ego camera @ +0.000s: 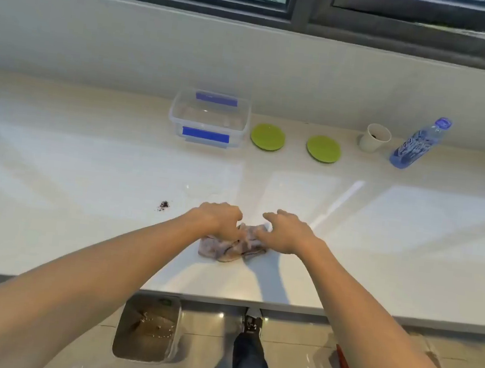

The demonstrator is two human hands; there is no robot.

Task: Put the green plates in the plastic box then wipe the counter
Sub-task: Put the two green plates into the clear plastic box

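Your left hand (219, 219) curls onto the crumpled cloth (232, 244) at the counter's (86, 166) near edge; your right hand (285, 232) hovers just beside it, fingers loosely spread. The two green plates (267, 137) (323, 149) lie flat right of the clear plastic box (209, 118), whose long axis runs left-right.

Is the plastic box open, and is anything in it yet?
Open and empty: the plastic box has no lid on, and its clear bottom shows through. Both green plates lie on the counter beside it.
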